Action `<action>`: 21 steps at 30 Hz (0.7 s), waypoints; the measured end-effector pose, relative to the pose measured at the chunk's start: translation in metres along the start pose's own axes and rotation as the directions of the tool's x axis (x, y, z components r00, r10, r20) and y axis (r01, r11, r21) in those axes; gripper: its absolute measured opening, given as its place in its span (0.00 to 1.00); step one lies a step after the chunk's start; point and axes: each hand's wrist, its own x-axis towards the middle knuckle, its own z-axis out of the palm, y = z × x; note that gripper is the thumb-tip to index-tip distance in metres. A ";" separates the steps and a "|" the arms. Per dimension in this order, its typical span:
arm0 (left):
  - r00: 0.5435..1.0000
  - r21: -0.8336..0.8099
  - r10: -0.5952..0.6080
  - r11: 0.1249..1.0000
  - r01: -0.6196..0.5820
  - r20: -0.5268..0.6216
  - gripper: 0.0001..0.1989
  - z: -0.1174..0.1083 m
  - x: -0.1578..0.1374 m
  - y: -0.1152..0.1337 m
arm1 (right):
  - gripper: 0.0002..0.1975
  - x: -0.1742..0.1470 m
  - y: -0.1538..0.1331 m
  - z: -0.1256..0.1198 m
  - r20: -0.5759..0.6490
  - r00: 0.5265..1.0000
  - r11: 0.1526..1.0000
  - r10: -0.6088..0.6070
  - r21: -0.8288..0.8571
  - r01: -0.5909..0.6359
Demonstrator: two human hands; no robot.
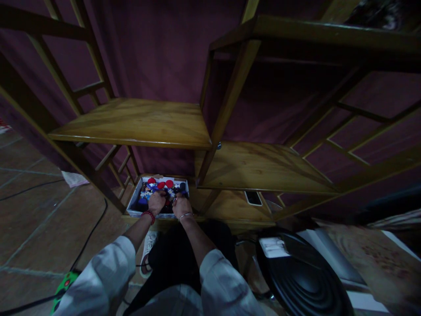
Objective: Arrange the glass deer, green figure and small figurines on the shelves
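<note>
A shallow white box [133, 206] stands on the lowest shelf, filled with small red, blue, white and dark items. Several round red pieces [169, 183] lie toward its back, and a blue piece [142, 201] is at its left side. My left hand [157, 202], with a red bead bracelet at the wrist, reaches into the box with its fingers curled. Close beside it my right hand [181, 206], wearing a silver bangle, is closed in a pinch over the right part of the box. What the fingers hold is too dark and small to make out.
A wooden shelf unit [138, 120] surrounds the box, with one board above it. A phone [253, 198] lies on the lower shelf to the right. A black round-topped stool [305, 272] stands at the right. Black cables and a green object [67, 283] are on the tiled floor.
</note>
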 end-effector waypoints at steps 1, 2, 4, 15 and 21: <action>1.000 -0.006 0.010 1.000 -0.010 0.001 0.15 0.000 0.000 0.000 | 0.13 0.000 0.000 0.001 -0.003 1.000 1.000 -0.002 -0.005 0.002; 1.000 -0.011 0.024 1.000 -0.024 0.002 0.16 0.001 0.001 0.001 | 0.14 0.000 0.000 0.001 -0.005 1.000 1.000 -0.003 -0.011 0.003; 0.998 -0.018 0.059 0.998 -0.059 0.008 0.17 0.001 0.001 0.004 | 0.14 0.001 0.000 0.002 -0.004 1.000 1.000 -0.001 -0.022 0.001; 0.959 -0.038 0.262 0.965 -0.259 0.107 0.18 0.008 0.009 0.032 | 0.13 0.000 -0.001 -0.002 0.014 1.000 1.000 -0.005 -0.026 0.006; 0.941 0.001 0.278 0.959 -0.284 0.194 0.18 0.006 0.019 0.053 | 0.12 -0.001 -0.002 -0.003 0.027 0.999 1.000 0.024 -0.003 -0.024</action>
